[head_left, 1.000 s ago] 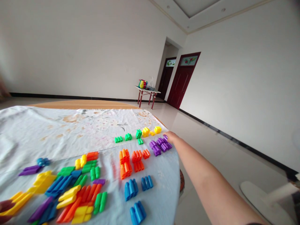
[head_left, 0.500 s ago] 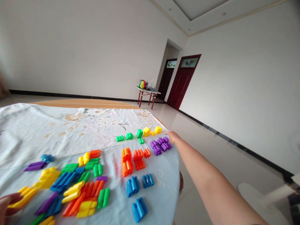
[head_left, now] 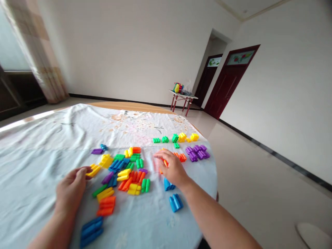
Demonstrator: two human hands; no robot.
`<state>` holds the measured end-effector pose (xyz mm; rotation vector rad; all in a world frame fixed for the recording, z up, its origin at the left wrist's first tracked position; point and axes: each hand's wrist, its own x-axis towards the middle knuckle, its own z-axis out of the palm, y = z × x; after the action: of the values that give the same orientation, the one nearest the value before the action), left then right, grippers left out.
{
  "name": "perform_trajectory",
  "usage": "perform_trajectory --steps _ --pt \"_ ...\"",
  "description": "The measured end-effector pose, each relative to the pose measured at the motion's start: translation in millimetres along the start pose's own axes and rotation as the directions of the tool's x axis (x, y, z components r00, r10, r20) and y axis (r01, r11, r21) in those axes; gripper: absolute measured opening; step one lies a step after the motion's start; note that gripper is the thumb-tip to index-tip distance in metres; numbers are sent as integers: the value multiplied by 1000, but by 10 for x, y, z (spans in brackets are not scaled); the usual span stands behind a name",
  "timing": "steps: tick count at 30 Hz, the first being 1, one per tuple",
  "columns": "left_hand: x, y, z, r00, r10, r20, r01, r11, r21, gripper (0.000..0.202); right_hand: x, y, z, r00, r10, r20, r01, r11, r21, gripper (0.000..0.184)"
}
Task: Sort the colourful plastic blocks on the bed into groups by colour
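My left hand [head_left: 71, 188] is at the left of a pile of plastic tube-shaped building blocks, its thumb and fingers closed on the end of a yellow block [head_left: 93, 170]. My right hand [head_left: 173, 168] hovers over a group of orange blocks [head_left: 182, 157] and partly hides them. Its fingers are curved and apart, and I see nothing between them. Just below its wrist stands a blue block [head_left: 169, 184], with another blue block [head_left: 176, 203] nearer me. The mixed pile between my hands holds green blocks [head_left: 145, 185], red-orange blocks [head_left: 137, 177] and a purple block [head_left: 107, 177].
Purple blocks [head_left: 197, 153] sit grouped near the right table edge, behind them yellow blocks [head_left: 182, 137] and green blocks [head_left: 165, 139] in a row. A blue block [head_left: 91, 231] lies at the front. The cloth [head_left: 129, 224] is wrinkled. A small table [head_left: 183, 94] stands far off.
My right hand has come back from the far right table edge, leftward and nearer, to above the orange blocks. My left hand stays at the yellow block. The view has swung left.
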<state>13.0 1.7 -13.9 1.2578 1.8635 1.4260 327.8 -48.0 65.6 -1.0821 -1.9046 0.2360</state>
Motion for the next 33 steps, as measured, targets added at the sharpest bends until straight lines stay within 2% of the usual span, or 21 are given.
perform_trajectory --steps 2,4,6,9,13,17,23,27,30,33 --pt "-8 -34 -12 999 -49 5 49 997 -57 31 -102 -169 261 996 4 90 -9 998 64 30" --pt "-8 -47 5 998 -55 13 56 994 -92 31 -197 -231 483 987 9 161 -24 996 92 29" --pt "-15 -49 15 999 -45 16 47 992 -116 31 -278 -225 648 980 23 196 -36 997 63 27" --pt "-34 -43 5 999 -33 17 36 988 -152 31 -370 -180 783 974 51 220 -40 998 -54 25" --pt "-38 -34 -8 999 -47 24 50 984 -173 29 -439 -170 833 965 74 250 -29 983 -180 33" --pt "-18 -44 5 998 -54 18 57 980 -189 32 -469 -193 846 957 91 275 -26 973 -230 38" --pt "-31 -50 10 999 -51 8 52 980 -190 33 -492 -216 848 948 16 319 42 984 -172 32" --pt "-40 -42 9 999 -50 9 51 983 -175 33 -447 -274 861 966 -28 257 62 990 -124 23" --pt "-35 -41 9 999 -52 8 52 986 -160 32 -398 -319 900 973 -49 225 83 986 -144 26" --pt "-26 -47 4 999 -53 11 54 988 -146 31 -380 -340 944 963 -52 266 100 980 -170 30"
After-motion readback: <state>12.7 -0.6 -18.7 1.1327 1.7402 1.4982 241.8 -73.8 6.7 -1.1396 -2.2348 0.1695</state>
